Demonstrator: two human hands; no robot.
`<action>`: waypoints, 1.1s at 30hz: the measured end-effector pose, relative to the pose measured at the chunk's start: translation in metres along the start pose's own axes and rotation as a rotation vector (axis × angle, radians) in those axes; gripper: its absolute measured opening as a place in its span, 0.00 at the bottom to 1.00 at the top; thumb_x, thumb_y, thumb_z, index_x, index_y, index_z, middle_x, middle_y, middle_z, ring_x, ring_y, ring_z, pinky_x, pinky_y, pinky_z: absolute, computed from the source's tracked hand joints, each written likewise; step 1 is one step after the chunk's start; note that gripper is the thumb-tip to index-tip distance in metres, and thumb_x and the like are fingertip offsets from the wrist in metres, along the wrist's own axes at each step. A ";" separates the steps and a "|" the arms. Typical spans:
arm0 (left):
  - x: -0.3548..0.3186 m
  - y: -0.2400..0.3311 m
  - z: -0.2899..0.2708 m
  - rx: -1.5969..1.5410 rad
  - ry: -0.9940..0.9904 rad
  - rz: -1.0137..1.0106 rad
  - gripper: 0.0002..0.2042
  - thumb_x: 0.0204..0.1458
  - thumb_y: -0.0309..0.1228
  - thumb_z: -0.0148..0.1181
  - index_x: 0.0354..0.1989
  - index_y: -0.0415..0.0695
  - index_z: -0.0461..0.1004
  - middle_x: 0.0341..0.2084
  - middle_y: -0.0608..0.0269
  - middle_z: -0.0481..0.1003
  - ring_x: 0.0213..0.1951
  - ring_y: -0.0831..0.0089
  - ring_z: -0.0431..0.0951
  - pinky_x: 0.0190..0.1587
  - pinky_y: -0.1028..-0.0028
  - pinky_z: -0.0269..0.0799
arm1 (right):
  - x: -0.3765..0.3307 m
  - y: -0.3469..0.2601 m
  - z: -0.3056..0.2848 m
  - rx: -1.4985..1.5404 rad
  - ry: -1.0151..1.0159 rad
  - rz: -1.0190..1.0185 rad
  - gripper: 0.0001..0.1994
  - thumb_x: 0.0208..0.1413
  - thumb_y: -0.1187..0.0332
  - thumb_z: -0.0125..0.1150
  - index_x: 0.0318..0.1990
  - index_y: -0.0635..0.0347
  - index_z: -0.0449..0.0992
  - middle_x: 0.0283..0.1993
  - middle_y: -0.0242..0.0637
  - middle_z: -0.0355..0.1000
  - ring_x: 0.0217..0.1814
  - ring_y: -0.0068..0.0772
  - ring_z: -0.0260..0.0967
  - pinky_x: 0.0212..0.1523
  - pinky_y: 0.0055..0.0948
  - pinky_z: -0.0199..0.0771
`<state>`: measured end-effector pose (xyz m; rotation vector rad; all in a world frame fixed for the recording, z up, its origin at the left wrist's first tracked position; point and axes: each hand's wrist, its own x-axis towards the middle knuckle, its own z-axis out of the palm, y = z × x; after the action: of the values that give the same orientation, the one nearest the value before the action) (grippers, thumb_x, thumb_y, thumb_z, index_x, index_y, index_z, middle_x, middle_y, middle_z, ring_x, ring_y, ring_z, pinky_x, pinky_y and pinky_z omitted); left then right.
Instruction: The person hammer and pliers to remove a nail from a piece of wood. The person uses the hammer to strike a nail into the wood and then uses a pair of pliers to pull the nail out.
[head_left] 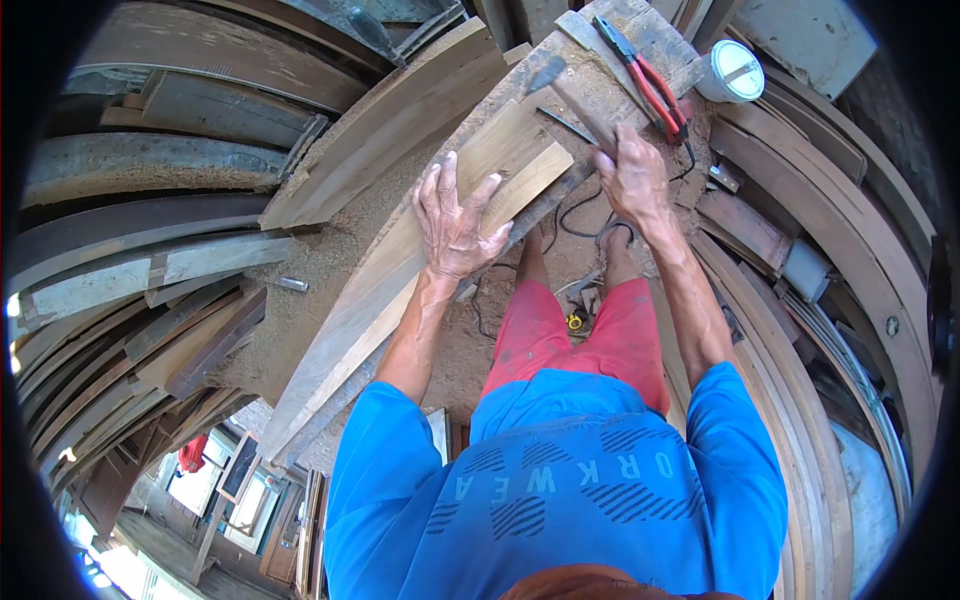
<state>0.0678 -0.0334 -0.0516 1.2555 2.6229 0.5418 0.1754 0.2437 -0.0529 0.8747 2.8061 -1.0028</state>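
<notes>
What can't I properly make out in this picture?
In the head view:
- Head shape of the hammer-like tool in the right hand: blurred, probably by motion.
- Palm of the left hand: hidden by its own back.
- Exact kind of yellow-and-black object: too small.
- Outer ends of the leftmost stacked boards: cut off by the dark rim.

1 left hand (455,225) and 1 right hand (633,175) make 2 hands. Tools of clear kind come to 3: 1 hammer (585,110), 1 pair of pliers (630,57) and 1 tape measure (574,322). There is also 1 thin dark rod (566,125), 1 white tub (738,72), 1 shirt (570,480) and 1 pair of shorts (530,330). Whether the pale wood (380,265) is 1 piece or 2 is unclear. Stacked planks (150,265) number more than 10, too overlapped for an exact count.
</notes>
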 end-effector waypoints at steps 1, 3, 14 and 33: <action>0.001 0.000 0.000 -0.019 0.013 -0.008 0.46 0.34 0.46 0.81 0.68 0.58 0.68 0.75 0.38 0.53 0.72 0.39 0.54 0.70 0.41 0.52 | 0.006 0.006 0.011 0.007 0.060 -0.120 0.15 0.58 0.67 0.64 0.49 0.63 0.69 0.42 0.56 0.76 0.44 0.66 0.76 0.45 0.58 0.76; -0.001 0.001 0.004 -0.052 0.048 -0.031 0.46 0.35 0.47 0.81 0.68 0.53 0.66 0.75 0.38 0.53 0.71 0.39 0.55 0.70 0.41 0.52 | 0.014 0.002 0.018 -0.018 0.071 -0.134 0.16 0.58 0.67 0.65 0.49 0.64 0.70 0.40 0.58 0.76 0.44 0.67 0.76 0.46 0.57 0.75; 0.004 0.063 -0.008 -0.618 0.035 -0.332 0.33 0.54 0.45 0.73 0.64 0.38 0.71 0.51 0.46 0.77 0.52 0.58 0.77 0.57 0.56 0.72 | -0.022 -0.008 -0.036 0.204 -0.155 -0.034 0.13 0.55 0.65 0.66 0.40 0.65 0.71 0.31 0.54 0.74 0.33 0.56 0.74 0.38 0.49 0.74; 0.070 0.068 0.041 -0.977 0.564 -0.686 0.10 0.67 0.31 0.63 0.45 0.35 0.81 0.33 0.60 0.84 0.35 0.75 0.85 0.42 0.75 0.83 | 0.015 -0.067 -0.140 0.499 -0.137 -0.442 0.21 0.71 0.68 0.56 0.66 0.71 0.69 0.34 0.47 0.78 0.36 0.37 0.78 0.42 0.35 0.77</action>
<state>0.0850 0.0707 -0.0626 -0.1093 2.2982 1.8609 0.1485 0.2917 0.0929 0.1711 2.7224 -1.7922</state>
